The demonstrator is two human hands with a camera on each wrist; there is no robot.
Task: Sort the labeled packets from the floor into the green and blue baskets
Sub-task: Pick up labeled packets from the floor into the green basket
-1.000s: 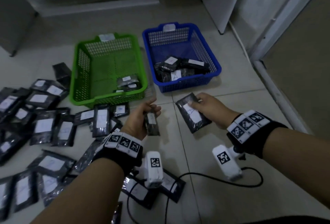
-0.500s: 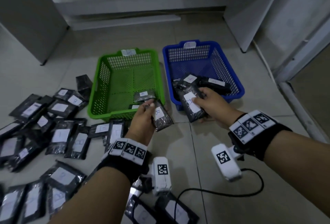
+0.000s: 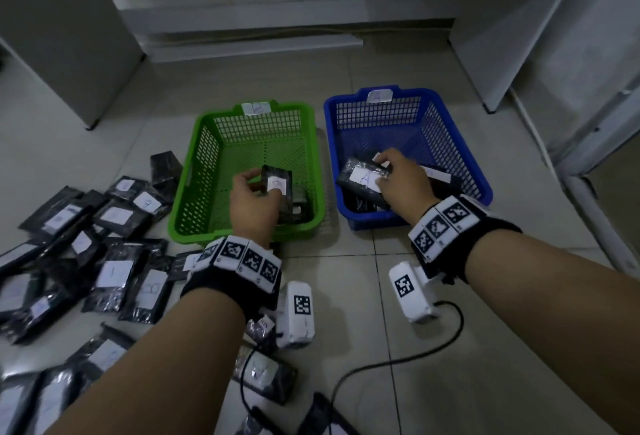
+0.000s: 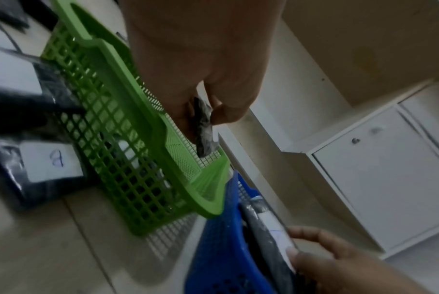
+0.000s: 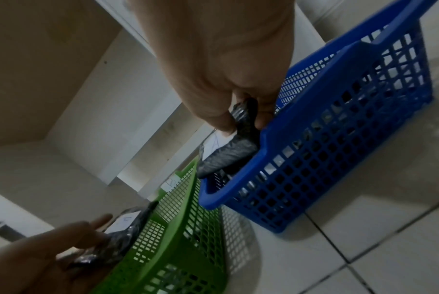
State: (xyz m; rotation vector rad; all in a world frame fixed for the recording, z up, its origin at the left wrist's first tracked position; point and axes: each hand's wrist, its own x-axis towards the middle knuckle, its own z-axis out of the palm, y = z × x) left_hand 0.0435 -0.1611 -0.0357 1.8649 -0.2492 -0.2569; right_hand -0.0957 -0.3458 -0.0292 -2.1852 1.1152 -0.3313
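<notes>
Black packet (image 3: 363,180) labelled "A" held over blue basket (image 3: 460,143).

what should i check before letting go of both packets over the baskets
1. Left hand pinches its packet above the green basket: ok.
2. Right hand holds its packet above the blue basket: ok.
3. Right packet's label reads A, same as the blue basket's tag: ok.
4. Left packet's label matches the green basket's tag: cannot tell, both blurred.
5. Room inside both baskets: ok.
</notes>
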